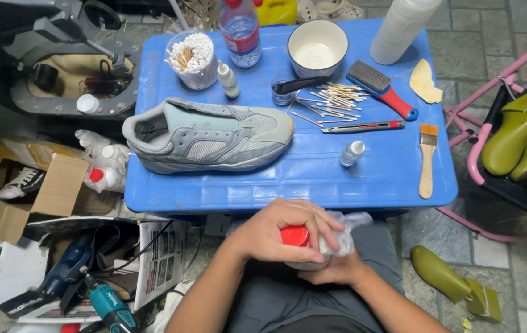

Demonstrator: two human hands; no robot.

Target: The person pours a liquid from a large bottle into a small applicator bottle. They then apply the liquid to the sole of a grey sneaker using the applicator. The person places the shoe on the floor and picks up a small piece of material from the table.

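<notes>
desk (387, 179): blue, low, well beyond the hands.
sneaker (208, 135): grey, on its sole on the desk, long axis left-right, toe to the right.
left hand (276, 234): fingers curled over the red cap (294, 236), gripping it.
right hand (337, 268): wrapped under the bottle (331, 246), closed around it.
bottle: pale, crinkled plastic, held over the lap just short of the desk's near edge, pressed between both hands; which way its long axis runs cannot be told.
</notes>
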